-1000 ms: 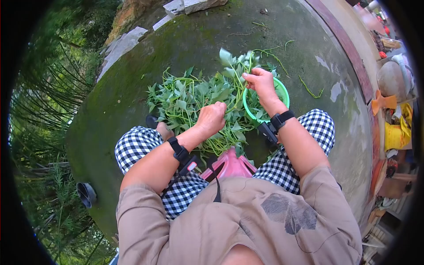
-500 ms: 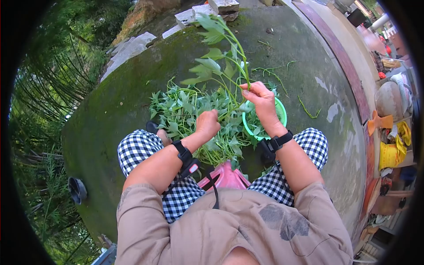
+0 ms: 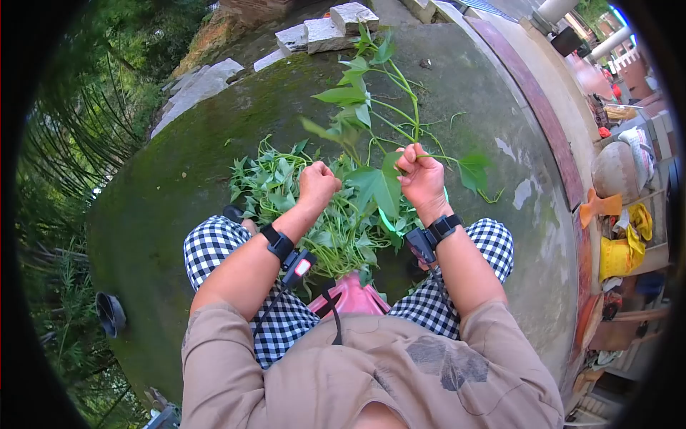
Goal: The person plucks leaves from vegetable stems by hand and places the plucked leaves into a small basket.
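Note:
My right hand (image 3: 420, 177) is closed on the stem of a leafy green vine (image 3: 409, 93), raised above the ground with broad leaves spreading upward and to both sides. Curled into a fist, my left hand (image 3: 318, 186) is over a heap of leafy vines (image 3: 336, 232) between my knees; whatever its fingers hold is hidden. Behind my right hand, leaves and the hand cover most of a light green basin (image 3: 389, 223), leaving parts of its rim in sight. A pink plastic item (image 3: 349, 294) lies at the near end of the heap.
Loose stems lie on the mossy concrete (image 3: 171, 193) beyond the heap. Stone blocks (image 3: 325, 34) stand at the far edge, and a dark round container (image 3: 111, 314) is at left. A yellow bucket (image 3: 618, 257) and an orange stool (image 3: 599, 207) are along the right.
My right hand has kept the vine, which has turned so that its leaves spread wider, one now reaching right. My left hand has moved slightly up and left, away from the right hand.

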`<state>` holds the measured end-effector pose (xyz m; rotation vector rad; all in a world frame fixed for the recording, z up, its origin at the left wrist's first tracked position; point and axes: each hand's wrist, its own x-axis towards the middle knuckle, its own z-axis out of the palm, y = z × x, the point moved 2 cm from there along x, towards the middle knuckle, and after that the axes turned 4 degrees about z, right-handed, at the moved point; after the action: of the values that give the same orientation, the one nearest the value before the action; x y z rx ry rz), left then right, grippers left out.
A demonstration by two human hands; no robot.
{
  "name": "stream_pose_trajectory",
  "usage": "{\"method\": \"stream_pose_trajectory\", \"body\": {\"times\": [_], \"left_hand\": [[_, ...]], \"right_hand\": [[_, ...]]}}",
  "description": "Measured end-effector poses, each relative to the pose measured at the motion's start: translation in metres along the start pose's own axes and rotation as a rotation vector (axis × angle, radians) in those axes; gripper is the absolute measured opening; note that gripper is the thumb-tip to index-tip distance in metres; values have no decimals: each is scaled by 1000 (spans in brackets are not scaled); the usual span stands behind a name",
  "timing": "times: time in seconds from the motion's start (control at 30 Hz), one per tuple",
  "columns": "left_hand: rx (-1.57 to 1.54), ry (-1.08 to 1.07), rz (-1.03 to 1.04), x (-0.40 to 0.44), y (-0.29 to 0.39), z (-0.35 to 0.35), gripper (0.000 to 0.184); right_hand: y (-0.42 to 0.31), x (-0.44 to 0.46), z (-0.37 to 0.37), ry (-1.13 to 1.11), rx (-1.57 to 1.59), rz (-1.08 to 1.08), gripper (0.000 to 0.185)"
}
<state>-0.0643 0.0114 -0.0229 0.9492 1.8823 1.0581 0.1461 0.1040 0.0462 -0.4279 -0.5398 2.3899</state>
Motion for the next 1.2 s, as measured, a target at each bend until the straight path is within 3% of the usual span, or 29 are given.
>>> {"method": "stream_pose_trajectory", "body": {"times": [0.03, 0.1, 0.2, 0.27, 0.33, 0.43, 0.47, 0.5, 0.6, 0.7, 0.9, 1.1, 1.13, 1.2], "left_hand": [[-97, -96, -13, 2, 2, 0, 29], [-289, -281, -40, 0, 15, -7, 45], [-844, -435, 102, -3, 46, -3, 74], [-329, -372, 403, -16, 84, -13, 76], [-195, -350, 598, -16, 76, -8, 71], [-104, -265, 773, -32, 90, -9, 67], [-79, -384, 636, -40, 97, -13, 60], [-48, -318, 697, -43, 94, -9, 60], [-1, -199, 894, -47, 90, 3, 65], [145, -138, 972, -55, 98, 2, 54], [269, -173, 967, -60, 98, 6, 50], [131, -268, 901, -46, 84, 10, 54], [217, -212, 1059, -47, 87, 4, 57], [262, -171, 929, -37, 68, 5, 58]], "right_hand": [[1, -1, 3, 17, 23, 23, 37], [6, 2, 1, -175, 45, 95, 37], [17, -1, 7, -280, -9, 198, 38], [28, 2, 4, -184, -55, 264, 34], [46, 8, -12, -143, 22, 347, 27], [69, 10, -32, 143, -61, 194, 18], [70, 12, -38, 35, -5, 192, 22], [70, 12, -30, -73, 52, 196, 29], [71, 6, -18, -51, -27, 137, 32], [67, 5, -18, -34, -31, 134, 34], [63, -5, -20, 23, -49, 127, 38], [43, -18, 9, 104, -187, 140, 42], [42, -16, 10, 112, -236, 125, 42], [38, -4, -16, 130, -365, 75, 37]]}}
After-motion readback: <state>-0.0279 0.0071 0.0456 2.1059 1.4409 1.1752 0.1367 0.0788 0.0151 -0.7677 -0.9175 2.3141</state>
